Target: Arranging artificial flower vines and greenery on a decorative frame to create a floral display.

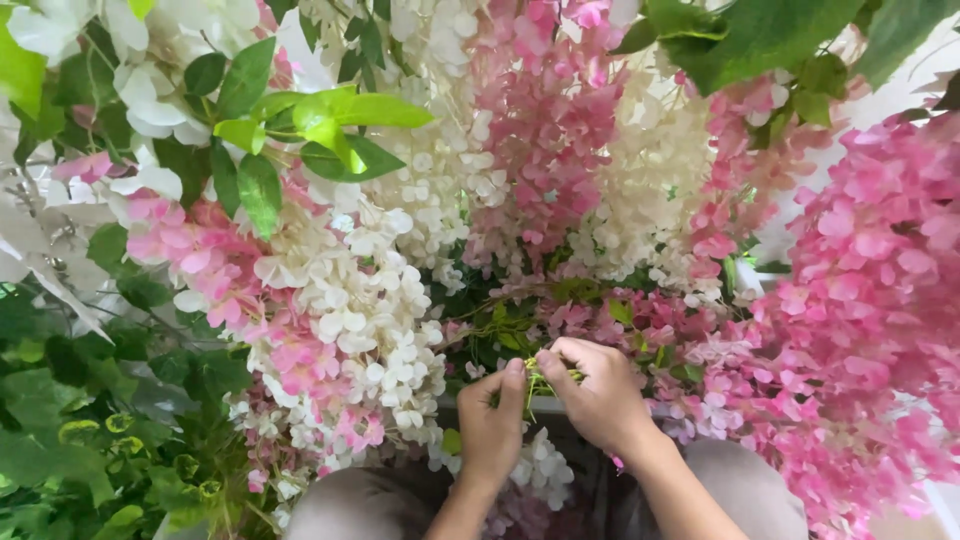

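Head view, left to right: green leaves (90,430) fill the lower left, then hanging clusters of white flowers (370,330) and pink flowers (880,300). Low at centre, the left hand (492,420) is pinched around a thin green stem (540,380), thumb and fingers closed on it. Just beside it, touching the same stem, the right hand (600,395) grips with curled fingers. The stem's long axis appears roughly upright, pointing up into the blossoms; its ends are hidden.
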